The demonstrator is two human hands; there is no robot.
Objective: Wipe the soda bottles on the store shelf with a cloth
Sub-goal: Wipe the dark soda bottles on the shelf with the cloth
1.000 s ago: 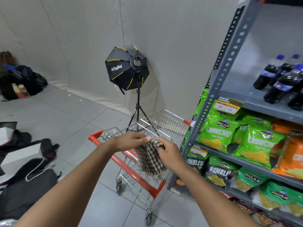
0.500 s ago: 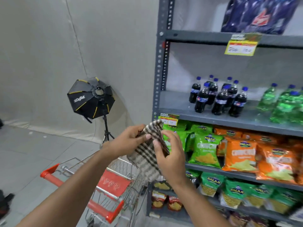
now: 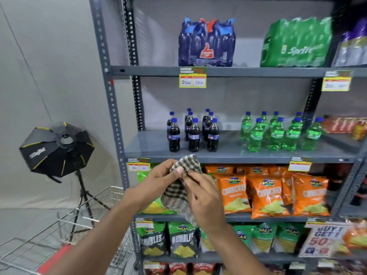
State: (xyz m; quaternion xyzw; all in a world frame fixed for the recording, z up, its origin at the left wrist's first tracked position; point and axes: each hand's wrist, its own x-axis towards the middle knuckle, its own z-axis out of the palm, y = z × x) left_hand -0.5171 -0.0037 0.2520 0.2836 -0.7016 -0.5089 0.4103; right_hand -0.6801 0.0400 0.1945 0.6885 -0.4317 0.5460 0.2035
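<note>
Both my hands hold a brown-and-white checked cloth (image 3: 176, 192) in front of the grey metal shelf (image 3: 228, 155). My left hand (image 3: 158, 180) pinches its upper edge and my right hand (image 3: 202, 197) grips it from the right. Just above the cloth, several dark cola bottles (image 3: 193, 133) with blue caps stand upright on the middle shelf. To their right stand several green soda bottles (image 3: 278, 133), also blue-capped. My hands are below the bottles and touch none of them.
Wrapped multipacks of cola (image 3: 206, 42) and Sprite (image 3: 296, 42) sit on the top shelf. Orange chip bags (image 3: 266, 195) and green chip bags (image 3: 174, 239) fill the lower shelves. A wire shopping cart (image 3: 65, 241) stands at lower left, a black softbox on a tripod (image 3: 57, 147) behind it.
My view has swung right and up from the cart to the shelf. Both hands have carried the cloth up and nearer to the cola bottles.
</note>
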